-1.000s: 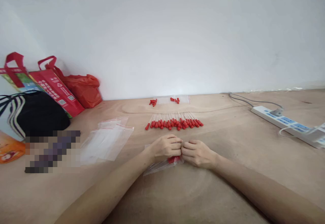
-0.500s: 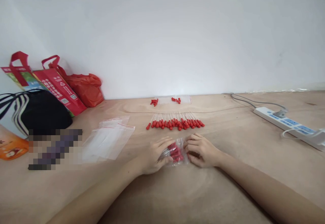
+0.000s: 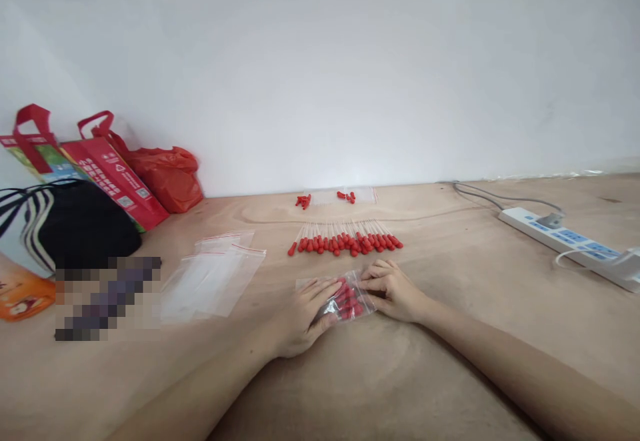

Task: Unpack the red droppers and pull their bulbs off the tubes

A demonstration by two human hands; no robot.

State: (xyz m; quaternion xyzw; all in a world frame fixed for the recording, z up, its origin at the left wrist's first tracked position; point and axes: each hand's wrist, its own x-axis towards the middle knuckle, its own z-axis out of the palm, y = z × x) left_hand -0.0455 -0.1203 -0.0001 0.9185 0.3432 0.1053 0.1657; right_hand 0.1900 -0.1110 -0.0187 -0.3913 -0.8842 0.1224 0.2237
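Note:
A clear zip-lock bag lies on the wooden table in front of me, with several red-bulbed glass droppers inside. My left hand rests over its left part, fingers across the top and thumb at the near edge, holding it. At the right end, my right hand has its fingers closed on the bag's zip edge. Just beyond the hands is a row of droppers with red rubber bulbs, their thin clear tubes pointing away from me.
Flat zip-lock bags lie to the left. By the wall is another clear bag with red bulbs on it or in it. A power strip with cables stands right. Far left are a black drawstring bag and red bags.
The zip-lock bag now lies flatter, with its left end showing past my left hand. My left hand has flattened over it, and my right fingers have shifted slightly along the zip edge.

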